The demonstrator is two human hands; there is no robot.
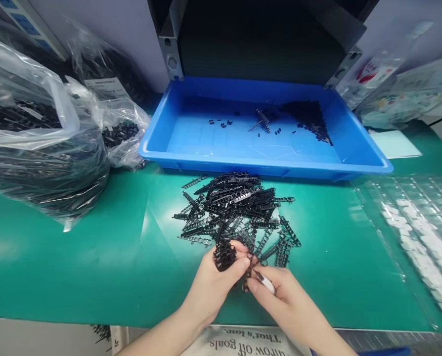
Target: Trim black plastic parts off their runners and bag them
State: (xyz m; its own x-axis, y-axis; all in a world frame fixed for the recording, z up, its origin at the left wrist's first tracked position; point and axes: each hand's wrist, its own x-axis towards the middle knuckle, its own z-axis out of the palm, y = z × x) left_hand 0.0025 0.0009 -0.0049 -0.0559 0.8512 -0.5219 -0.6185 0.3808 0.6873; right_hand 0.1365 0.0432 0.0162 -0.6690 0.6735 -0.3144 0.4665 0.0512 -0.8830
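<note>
My left hand (213, 282) is closed round a bundle of black plastic strips (224, 254), whose ends stick up between thumb and fingers. Beside it, my right hand (280, 291) is closed on a small white-handled tool (266, 283); the dark tip points toward my left thumb. A single black strip (246, 279) lies between the two hands, and both sets of fingertips are close to it. Just beyond my hands spreads a loose pile of black perforated strips (239, 198) on the green table. Some of my fingers are hidden behind the strips.
A blue tray (221, 160) behind the pile holds small black pieces (310, 118). Above it stands a dark panel (258, 39) in a metal frame. Clear bags (46, 168) of black parts stand left. To the right lies a clear plastic tray (391, 222) with white pieces (428, 257).
</note>
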